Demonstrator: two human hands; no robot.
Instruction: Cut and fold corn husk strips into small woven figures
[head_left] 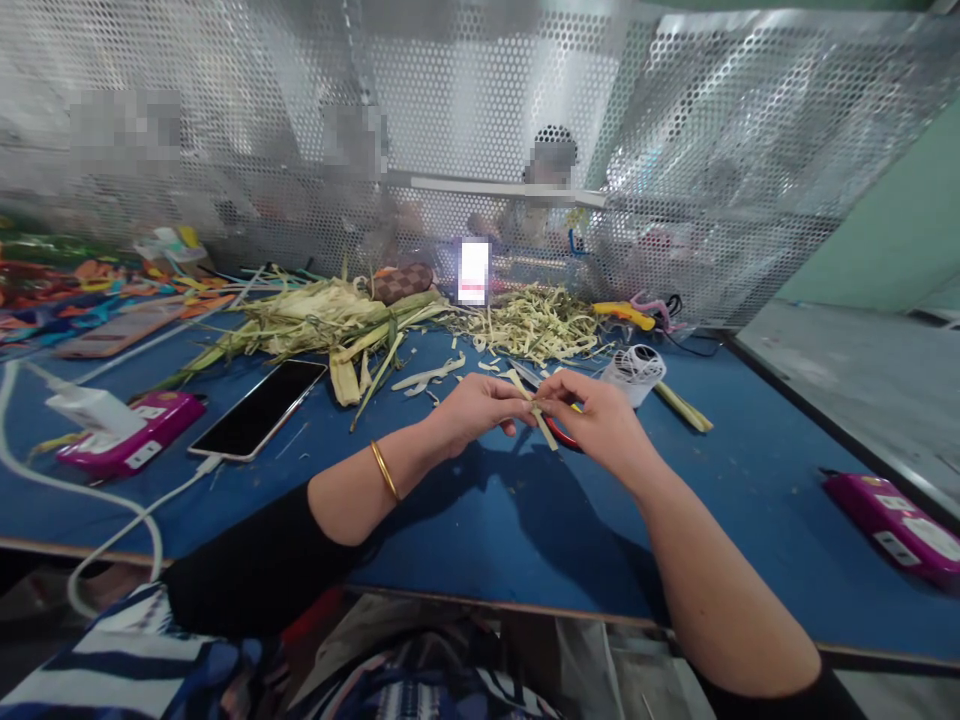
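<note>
My left hand point(480, 408) and my right hand point(589, 412) meet over the blue table. Both pinch a narrow pale plant-leaf strip point(546, 430), which slants between the fingertips with one end pointing toward me. Under my right hand lies a tool with a red curved handle point(561, 436), mostly covered by the hand. Beyond my hands is a heap of curly pale strips point(540, 325). A white mesh-like roll point(636, 368) stands just past my right hand, with a short leaf piece point(684, 408) beside it.
Long leaves point(307, 318) are heaped at the back left, near a dark phone point(262, 412) on a charging cable. Purple power strips point(139, 435) lie left and right. A lit screen point(473, 272) leans by the perforated metal partition point(480, 90); people show behind it.
</note>
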